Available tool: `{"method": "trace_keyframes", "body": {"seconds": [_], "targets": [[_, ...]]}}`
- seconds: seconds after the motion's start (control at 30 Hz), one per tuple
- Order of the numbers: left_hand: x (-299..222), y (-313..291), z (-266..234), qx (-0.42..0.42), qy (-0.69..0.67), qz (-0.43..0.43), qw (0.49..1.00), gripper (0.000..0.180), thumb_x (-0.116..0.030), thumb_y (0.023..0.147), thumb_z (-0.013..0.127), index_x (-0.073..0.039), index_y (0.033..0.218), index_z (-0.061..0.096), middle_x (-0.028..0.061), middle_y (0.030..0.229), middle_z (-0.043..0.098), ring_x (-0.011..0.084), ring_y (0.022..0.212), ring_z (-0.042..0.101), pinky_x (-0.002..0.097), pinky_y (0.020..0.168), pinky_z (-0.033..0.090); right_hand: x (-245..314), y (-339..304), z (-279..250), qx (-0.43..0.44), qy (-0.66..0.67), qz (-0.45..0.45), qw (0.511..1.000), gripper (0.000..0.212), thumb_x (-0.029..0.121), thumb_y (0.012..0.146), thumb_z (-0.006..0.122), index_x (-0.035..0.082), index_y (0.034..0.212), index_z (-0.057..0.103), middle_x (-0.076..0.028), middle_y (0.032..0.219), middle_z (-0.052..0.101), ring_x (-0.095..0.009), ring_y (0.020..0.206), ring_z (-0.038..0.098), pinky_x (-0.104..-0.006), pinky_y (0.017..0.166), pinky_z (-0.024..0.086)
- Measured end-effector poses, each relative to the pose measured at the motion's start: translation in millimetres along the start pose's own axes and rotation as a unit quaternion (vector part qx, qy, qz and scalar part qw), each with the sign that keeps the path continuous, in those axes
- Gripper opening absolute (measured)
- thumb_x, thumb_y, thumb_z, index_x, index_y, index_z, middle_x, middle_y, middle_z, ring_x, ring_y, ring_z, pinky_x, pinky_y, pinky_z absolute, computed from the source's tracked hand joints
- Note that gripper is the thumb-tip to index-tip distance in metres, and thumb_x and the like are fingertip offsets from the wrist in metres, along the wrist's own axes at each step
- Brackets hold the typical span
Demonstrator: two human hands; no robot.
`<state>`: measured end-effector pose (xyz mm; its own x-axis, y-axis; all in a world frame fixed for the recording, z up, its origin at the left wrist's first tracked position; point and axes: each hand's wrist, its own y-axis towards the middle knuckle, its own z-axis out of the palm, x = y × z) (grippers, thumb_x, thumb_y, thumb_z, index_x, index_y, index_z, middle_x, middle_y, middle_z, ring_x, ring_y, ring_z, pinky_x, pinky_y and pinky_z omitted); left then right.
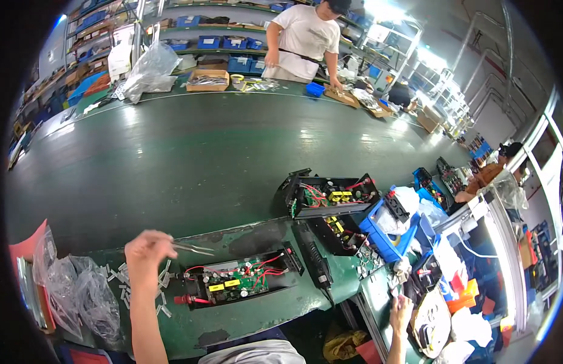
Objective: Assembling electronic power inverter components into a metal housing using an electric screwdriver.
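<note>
My left hand (147, 247) is raised over the near edge of the green bench and is shut on metal tweezers (193, 248), whose tips point right. Just below and to the right lies an open black case with a green circuit board and red wires (238, 281). Several small white parts (162, 295) are scattered on the bench under my left hand. My right hand (401, 308) reaches out low at the right, near a cluttered side table; its fingers look curled, and I cannot tell whether it holds anything.
Clear plastic bags (81, 291) lie at the left. A black power screwdriver (312, 255) lies right of the board. Two more open black units (330, 197) and blue bins (387, 230) stand farther right. A wide green conveyor belt (190, 151) runs ahead; a person in white stands beyond it, another sits at right.
</note>
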<state>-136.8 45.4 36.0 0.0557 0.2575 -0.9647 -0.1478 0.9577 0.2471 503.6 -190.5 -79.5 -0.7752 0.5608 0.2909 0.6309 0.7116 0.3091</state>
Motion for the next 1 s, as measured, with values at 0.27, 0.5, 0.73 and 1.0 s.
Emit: {"method": "trace_keyframes", "body": {"seconds": [0.27, 0.5, 0.73, 1.0], "targets": [[47, 32, -28, -0.08, -0.252, -0.099, 0.959, 0.023, -0.032, 0.108, 0.054, -0.009, 0.107, 0.058, 0.0025, 0.092, 0.06, 0.0135, 0.086, 0.059, 0.0312, 0.08, 0.049, -10, -1, -7, -0.016, -0.03, -0.043, 0.999, 0.027, 0.017, 0.093, 0.065, 0.004, 0.116, 0.065, -0.021, 0.108, 0.063, -0.041, 0.103, 0.06, -0.0478, 0.091, 0.048], [87, 51, -84, -0.014, -0.395, -0.069, 0.916, 0.026, -0.026, 0.111, 0.045, -0.003, 0.114, 0.057, -0.0011, 0.076, 0.045, 0.006, 0.057, 0.033, 0.0211, 0.048, 0.033, -16, 21, -3, -0.051, -0.068, -0.141, 0.986, 0.024, 0.011, 0.091, 0.071, 0.006, 0.114, 0.066, -0.018, 0.104, 0.068, -0.038, 0.101, 0.065, -0.044, 0.085, 0.051], [91, 48, -63, -0.038, -0.314, -0.074, 0.946, 0.032, -0.024, 0.111, 0.047, 0.003, 0.125, 0.057, -0.0014, 0.077, 0.039, 0.0045, 0.055, 0.027, 0.0221, 0.047, 0.026, 14, 21, -4, -0.059, -0.006, -0.106, 0.993, 0.017, 0.01, 0.093, 0.067, 0.004, 0.109, 0.068, -0.017, 0.103, 0.067, -0.037, 0.098, 0.063, -0.0441, 0.085, 0.05], [70, 36, -40, -0.107, -0.072, -0.046, 0.991, 0.033, -0.024, 0.105, 0.06, 0.004, 0.122, 0.062, -0.0028, 0.08, 0.04, 0.0025, 0.063, 0.03, 0.0205, 0.053, 0.023, 142, -1, -35, 0.034, 0.362, -0.004, 0.932, 0.025, 0.025, 0.109, 0.051, 0.002, 0.113, 0.059, -0.006, 0.089, 0.066, -0.012, 0.074, 0.061, -0.0263, 0.069, 0.049]]}}
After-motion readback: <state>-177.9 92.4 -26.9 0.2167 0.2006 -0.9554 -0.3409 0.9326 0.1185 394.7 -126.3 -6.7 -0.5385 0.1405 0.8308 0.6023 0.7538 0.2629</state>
